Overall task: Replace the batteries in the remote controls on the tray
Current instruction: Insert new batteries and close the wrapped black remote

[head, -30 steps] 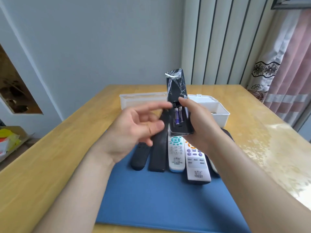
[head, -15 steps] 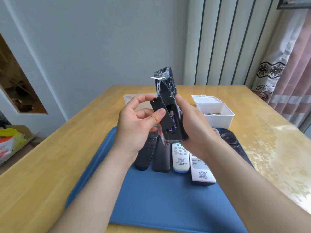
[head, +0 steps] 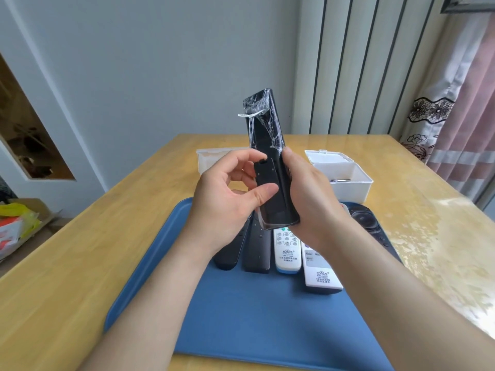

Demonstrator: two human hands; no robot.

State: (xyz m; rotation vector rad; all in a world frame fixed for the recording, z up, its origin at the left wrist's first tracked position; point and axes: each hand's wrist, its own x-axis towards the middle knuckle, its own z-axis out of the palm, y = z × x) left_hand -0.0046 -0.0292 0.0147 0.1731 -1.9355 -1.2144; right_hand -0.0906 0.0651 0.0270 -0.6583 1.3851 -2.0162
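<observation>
Pinches flat black plastic battery cover (head: 266,175) between left hand (head: 225,207) fingers, now over batteries bared a moment ago — grips slim black film-wrapped remote (head: 263,124) within curled right hand (head: 310,202) fingers; probably only latching left.

Film-wrapped black remote (head: 267,153) held near-upright above tray, back side shown, clear film crinkled at top. Battery cover (head: 267,174) laid over lower back; full seating cannot be told. Blue tray (head: 241,330) laid flat beneath. Slim black remotes (head: 257,255) and white remotes (head: 286,253) laid side by side on it.
</observation>
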